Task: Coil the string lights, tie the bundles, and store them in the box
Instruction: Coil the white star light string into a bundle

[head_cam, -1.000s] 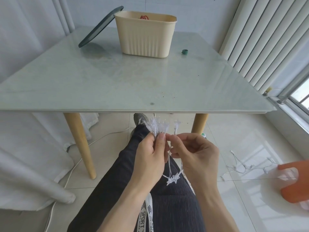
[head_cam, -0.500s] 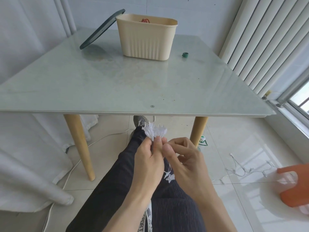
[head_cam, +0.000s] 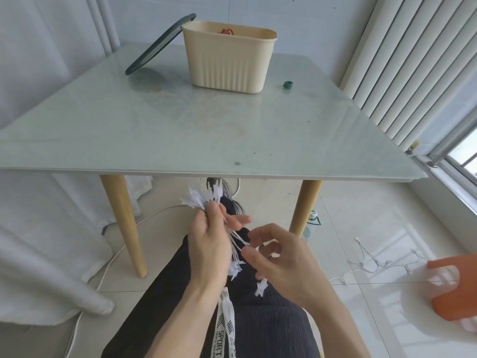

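Beyond my knees the glass surface (head_cam: 180,130) carries the open box (head_cam: 229,58). My left hand (head_cam: 209,244) pinches the gathered string lights (head_cam: 204,198) upright; the loose strand trails right toward my right hand (head_cam: 281,257), fingers loosely curled beside it.

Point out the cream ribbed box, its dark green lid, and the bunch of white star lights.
Cream ribbed plastic box (head_cam: 228,65), head view, front wall.
Dark green round lid (head_cam: 160,43), head view, its middle.
Bunch of white star lights (head_cam: 204,197), head view, star tips.

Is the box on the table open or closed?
Open. The box has no cover on top; its dark lid leans against its side.
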{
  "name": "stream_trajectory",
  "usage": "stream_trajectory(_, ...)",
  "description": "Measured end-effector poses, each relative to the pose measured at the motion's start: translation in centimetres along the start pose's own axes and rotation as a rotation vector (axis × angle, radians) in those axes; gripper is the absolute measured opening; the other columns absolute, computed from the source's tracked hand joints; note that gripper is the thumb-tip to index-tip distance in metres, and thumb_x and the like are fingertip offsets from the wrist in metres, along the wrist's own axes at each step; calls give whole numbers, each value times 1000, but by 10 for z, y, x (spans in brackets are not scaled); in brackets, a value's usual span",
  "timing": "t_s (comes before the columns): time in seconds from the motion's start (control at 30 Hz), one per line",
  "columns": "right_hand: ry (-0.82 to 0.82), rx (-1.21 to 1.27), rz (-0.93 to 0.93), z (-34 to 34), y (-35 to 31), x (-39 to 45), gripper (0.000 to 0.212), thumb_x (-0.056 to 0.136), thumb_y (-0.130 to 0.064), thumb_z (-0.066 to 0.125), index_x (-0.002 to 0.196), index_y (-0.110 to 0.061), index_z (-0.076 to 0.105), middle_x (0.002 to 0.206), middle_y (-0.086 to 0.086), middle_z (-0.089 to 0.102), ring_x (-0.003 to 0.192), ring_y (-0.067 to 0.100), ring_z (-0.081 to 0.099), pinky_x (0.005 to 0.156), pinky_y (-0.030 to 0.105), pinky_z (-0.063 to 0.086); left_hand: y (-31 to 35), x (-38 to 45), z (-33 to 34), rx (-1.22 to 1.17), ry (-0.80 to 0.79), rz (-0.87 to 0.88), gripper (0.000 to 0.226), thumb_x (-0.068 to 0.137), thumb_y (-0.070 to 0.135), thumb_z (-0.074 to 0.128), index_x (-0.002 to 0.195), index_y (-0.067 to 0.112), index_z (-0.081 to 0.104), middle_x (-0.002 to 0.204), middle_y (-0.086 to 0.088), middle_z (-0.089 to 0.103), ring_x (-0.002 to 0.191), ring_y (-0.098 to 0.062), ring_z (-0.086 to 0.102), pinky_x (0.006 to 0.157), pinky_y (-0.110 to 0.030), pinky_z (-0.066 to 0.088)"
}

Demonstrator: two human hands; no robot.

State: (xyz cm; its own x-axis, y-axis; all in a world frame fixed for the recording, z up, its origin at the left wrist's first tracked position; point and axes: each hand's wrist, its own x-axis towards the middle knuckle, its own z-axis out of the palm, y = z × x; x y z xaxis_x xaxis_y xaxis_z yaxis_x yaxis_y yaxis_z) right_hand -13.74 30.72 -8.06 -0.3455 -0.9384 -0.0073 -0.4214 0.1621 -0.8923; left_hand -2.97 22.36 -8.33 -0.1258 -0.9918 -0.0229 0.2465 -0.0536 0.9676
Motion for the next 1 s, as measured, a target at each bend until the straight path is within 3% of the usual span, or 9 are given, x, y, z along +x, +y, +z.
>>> stream_trajectory(0.1, -91, -298, -41, -3, 15, 2, 13, 84, -38, 74, 73, -32, 69, 81, -11, 67, 76, 3, 63, 68, 16, 49, 8, 3, -2, -103, -3, 18, 44, 110, 23, 27, 73, 8, 46, 48, 3, 54, 56, -27, 69, 84, -49, 54)
stream_trajectory(0.27, -62, -239, 7, -8, 38, 6, 28, 86, -50, 68, 72, -25, 64, 68, -10, 66, 65, 1, 59, 62, 16, 44, 10, 11, -10, -357, -67, -46, 32, 109, 26, 30, 81, 15, 42, 58, 4, 35, 39, -13, 31, 46, -27, 31)
stream_trajectory(0.37, -138, -119, 50, -13, 49, 6, 46, 79, -73, 63, 73, -27, 63, 62, -9, 61, 57, 4, 51, 57, 21, 42, 12, 14, -12, -398, -124, -87, 32, 109, 27, 31, 82, 16, 45, 58, 5, 31, 43, -9, 21, 46, -25, 17)
stream_trajectory(0.53, -33, -148, 114, -34, 67, 6, 65, 76, -83, 44, 65, -23, 67, 56, -11, 52, 54, 4, 45, 56, 19, 35, 12, 24, -23, -332, -109, -138, 25, 107, 22, 39, 90, 13, 55, 61, 5, 33, 47, -9, 24, 46, -23, 20)
stream_trajectory(0.63, 62, -178, 125, -49, 82, 5, 53, 79, -71, 64, 66, -20, 69, 73, -13, 66, 73, 1, 61, 70, 19, 42, 6, 27, -25, -328, -96, -174, 24, 107, 18, 39, 89, 12, 54, 62, 4, 32, 49, -10, 26, 48, -24, 19)
stream_trajectory(0.7, 104, -201, 106, -53, 90, 5, 30, 76, -48, 79, 65, -22, 70, 94, -17, 69, 90, -1, 65, 78, 17, 45, 2, 27, -24, -388, -95, -220, 27, 107, 16, 37, 83, 14, 49, 61, 3, 34, 48, -10, 28, 48, -24, 20)
stream_trajectory(0.77, 178, -190, 95, -55, 95, 4, 18, 75, -27, 86, 64, -23, 72, 104, -16, 70, 89, 0, 67, 78, 16, 50, 1, 29, -26, -471, -94, -243, 28, 107, 15, 35, 81, 15, 47, 59, 3, 36, 46, -11, 31, 46, -22, 24)
stream_trajectory(0.9, 478, 24, 85, -54, 99, 2, 16, 74, -6, 86, 74, -19, 77, 105, -10, 73, 76, 5, 74, 69, 7, 52, -2, 35, -33, -516, -42, -223, 30, 107, 16, 33, 80, 15, 47, 57, 3, 34, 44, -13, 34, 43, -22, 33)
stream_trajectory(1.0, 653, 88, -20, -46, 98, 1, 22, 74, -4, 84, 80, -23, 77, 119, -7, 71, 93, 0, 72, 82, 9, 53, -8, 37, -35, -511, -21, -229, 31, 108, 15, 33, 79, 15, 47, 56, 4, 32, 42, -12, 32, 42, -21, 31)
